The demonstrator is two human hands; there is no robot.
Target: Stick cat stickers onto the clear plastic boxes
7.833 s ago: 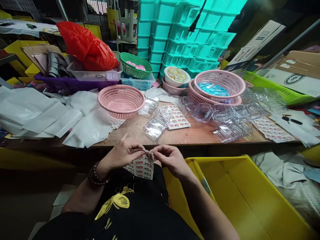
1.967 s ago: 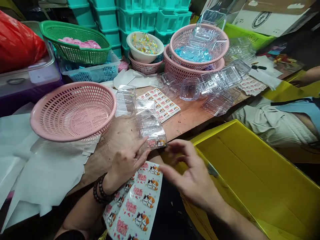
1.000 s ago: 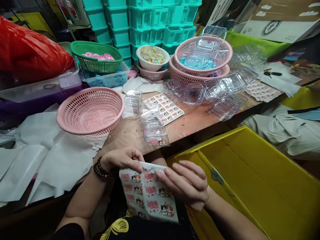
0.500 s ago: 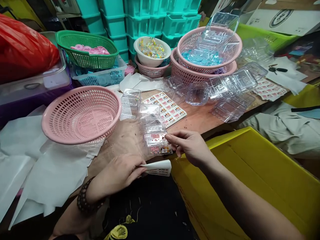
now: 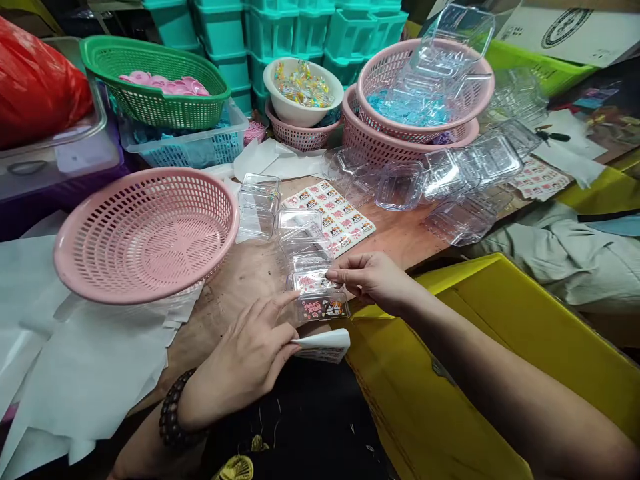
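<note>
My left hand [image 5: 245,357] pinches a curled sheet of cat stickers [image 5: 323,343] at the table's front edge, its forefinger stretched toward a row of small clear plastic boxes. My right hand [image 5: 373,277] is pinched, pressing a sticker onto the second box [image 5: 313,280] in that row. The nearest box [image 5: 323,308] carries a cat sticker on its front. More clear boxes [image 5: 257,203] stand farther back, next to another sticker sheet [image 5: 333,217] lying flat on the wooden table [image 5: 400,237].
An empty pink basket [image 5: 145,233] sits on white paper [image 5: 95,360] at left. A yellow crate [image 5: 500,360] stands below the table at right. Behind are a green basket [image 5: 155,83], a white bowl [image 5: 303,90], stacked pink baskets [image 5: 420,100], loose clear boxes [image 5: 465,180], teal crates [image 5: 280,27]. Another person's clothing [image 5: 565,253] shows at right.
My right hand took a sticker from the sheet and carried it up to the second clear box. My left hand lowered the sheet, now curled, and its forefinger reaches toward the boxes.
</note>
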